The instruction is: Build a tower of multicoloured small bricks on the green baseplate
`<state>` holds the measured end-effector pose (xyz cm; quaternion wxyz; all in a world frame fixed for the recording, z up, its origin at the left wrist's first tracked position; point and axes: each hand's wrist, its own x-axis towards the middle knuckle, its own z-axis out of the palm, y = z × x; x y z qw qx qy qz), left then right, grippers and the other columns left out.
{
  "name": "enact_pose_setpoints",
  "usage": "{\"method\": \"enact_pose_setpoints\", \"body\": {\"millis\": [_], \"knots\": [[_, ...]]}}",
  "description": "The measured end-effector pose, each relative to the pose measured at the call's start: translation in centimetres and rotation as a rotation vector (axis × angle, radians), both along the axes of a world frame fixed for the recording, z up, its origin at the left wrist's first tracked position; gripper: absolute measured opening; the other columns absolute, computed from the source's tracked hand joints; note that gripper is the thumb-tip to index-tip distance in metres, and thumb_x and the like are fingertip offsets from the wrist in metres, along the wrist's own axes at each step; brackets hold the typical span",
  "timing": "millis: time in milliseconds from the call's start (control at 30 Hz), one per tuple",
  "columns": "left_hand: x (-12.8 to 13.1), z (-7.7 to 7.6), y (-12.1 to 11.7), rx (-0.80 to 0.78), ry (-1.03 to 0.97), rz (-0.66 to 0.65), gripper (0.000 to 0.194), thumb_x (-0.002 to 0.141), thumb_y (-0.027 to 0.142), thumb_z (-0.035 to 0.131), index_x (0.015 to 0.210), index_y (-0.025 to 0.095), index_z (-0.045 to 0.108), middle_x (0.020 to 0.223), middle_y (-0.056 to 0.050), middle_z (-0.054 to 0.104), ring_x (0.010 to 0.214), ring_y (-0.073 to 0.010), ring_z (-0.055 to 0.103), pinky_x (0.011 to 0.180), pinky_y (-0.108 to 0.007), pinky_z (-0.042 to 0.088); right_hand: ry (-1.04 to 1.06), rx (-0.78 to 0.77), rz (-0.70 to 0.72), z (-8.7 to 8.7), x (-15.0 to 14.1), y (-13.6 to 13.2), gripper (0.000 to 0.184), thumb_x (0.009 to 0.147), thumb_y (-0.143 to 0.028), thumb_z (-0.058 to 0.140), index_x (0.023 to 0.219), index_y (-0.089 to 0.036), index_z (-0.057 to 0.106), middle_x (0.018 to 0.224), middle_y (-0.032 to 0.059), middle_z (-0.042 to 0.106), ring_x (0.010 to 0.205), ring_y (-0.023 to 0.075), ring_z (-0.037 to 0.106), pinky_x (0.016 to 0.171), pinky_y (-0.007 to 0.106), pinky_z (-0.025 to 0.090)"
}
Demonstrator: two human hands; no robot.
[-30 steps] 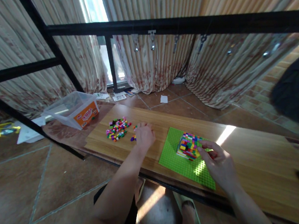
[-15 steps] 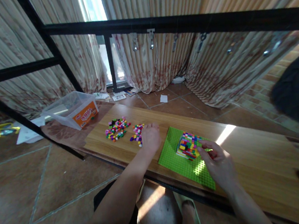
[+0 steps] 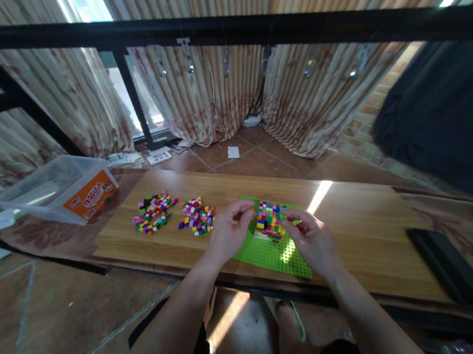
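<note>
A multicoloured block of small building bricks [image 3: 268,219] stands on a green studded baseplate [image 3: 267,256]. My right hand [image 3: 313,239] is closed at its right side, thumb and forefinger against the bricks. Just left of the block is my left hand [image 3: 231,229], thumb and forefinger pinched together over the baseplate's left edge. Whatever sits between those fingertips is too small to make out. Further left on the wooden board lie two heaps of loose bricks, a nearer heap [image 3: 198,215] and a farther heap [image 3: 153,213].
A clear plastic tub [image 3: 57,187] with an orange label stands past the board's left end. At the right lies a dark flat object [image 3: 452,268]. A black metal rail [image 3: 218,27] crosses above the far side. Sunlight streaks the wooden board [image 3: 356,237].
My left hand has moved right, away from the loose bricks to the brick block, uncovering the nearer heap. My right hand stays at the block. The camera view has turned to the right.
</note>
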<state>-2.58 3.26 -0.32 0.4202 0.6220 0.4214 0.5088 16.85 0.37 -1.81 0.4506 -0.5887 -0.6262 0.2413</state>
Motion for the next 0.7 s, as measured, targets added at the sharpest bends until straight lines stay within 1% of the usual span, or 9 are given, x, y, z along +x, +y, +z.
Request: {"method": "enact_pose_setpoints", "body": {"millis": [100, 167, 300, 400, 567, 700], "knots": [[0.1, -0.2, -0.5, 0.008, 0.078, -0.005, 0.013, 0.082, 0.028, 0.056, 0.085, 0.019, 0.066, 0.085, -0.003, 0.067, 0.081, -0.0157, 0.061, 0.077, -0.027, 0.046, -0.007, -0.005, -0.01, 0.0, 0.0, 0.0, 0.027, 0.081, -0.042, 0.056, 0.097, -0.022, 0.065, 0.082, 0.0021, 0.063, 0.052, 0.0091, 0.049, 0.051, 0.024, 0.044], [0.1, -0.4, -0.6, -0.004, 0.084, 0.011, 0.013, 0.081, 0.028, 0.058, 0.083, 0.02, 0.067, 0.084, -0.003, 0.068, 0.081, -0.016, 0.061, 0.077, -0.027, 0.045, -0.005, -0.009, -0.006, -0.1, 0.0, 0.0, 0.028, 0.081, -0.042, 0.056, 0.098, -0.022, 0.065, 0.082, 0.0019, 0.063, 0.051, 0.0085, 0.048, 0.049, 0.023, 0.042], [0.2, -0.9, -0.4, -0.075, -0.005, 0.045, 0.011, 0.074, 0.028, 0.065, 0.08, 0.02, 0.07, 0.081, -0.002, 0.069, 0.078, -0.0157, 0.061, 0.077, -0.028, 0.046, 0.004, -0.006, 0.008, -0.1, -0.1, 0.1, 0.029, 0.081, -0.043, 0.055, 0.099, -0.022, 0.064, 0.082, 0.0025, 0.062, 0.052, 0.0088, 0.047, 0.048, 0.023, 0.041], [0.5, -1.1, -0.2, -0.137, -0.086, 0.047, 0.011, 0.07, 0.027, 0.069, 0.077, 0.019, 0.071, 0.079, -0.002, 0.069, 0.074, -0.0148, 0.061, 0.074, -0.028, 0.047, 0.005, -0.002, 0.008, -0.1, -0.1, 0.1, 0.029, 0.081, -0.042, 0.054, 0.099, -0.021, 0.064, 0.083, 0.0023, 0.062, 0.05, 0.0082, 0.045, 0.047, 0.022, 0.04], [1.0, -1.1, -0.1, -0.189, -0.127, -0.023, 0.011, 0.069, 0.025, 0.07, 0.077, 0.018, 0.072, 0.077, -0.002, 0.069, 0.073, -0.0143, 0.061, 0.074, -0.028, 0.047, -0.004, 0.008, 0.025, 0.1, 0.0, 0.0, 0.027, 0.082, -0.038, 0.054, 0.1, -0.021, 0.064, 0.085, 0.0027, 0.063, 0.055, 0.0094, 0.05, 0.052, 0.024, 0.042], [1.2, -1.2, 0.0, -0.192, -0.143, -0.044, 0.012, 0.069, 0.024, 0.07, 0.079, 0.018, 0.071, 0.079, -0.003, 0.069, 0.073, -0.0142, 0.061, 0.074, -0.028, 0.047, -0.022, 0.003, 0.018, 0.3, 0.0, -0.1, 0.027, 0.082, -0.038, 0.054, 0.101, -0.021, 0.064, 0.085, 0.0033, 0.063, 0.057, 0.0104, 0.052, 0.054, 0.024, 0.043]]}}
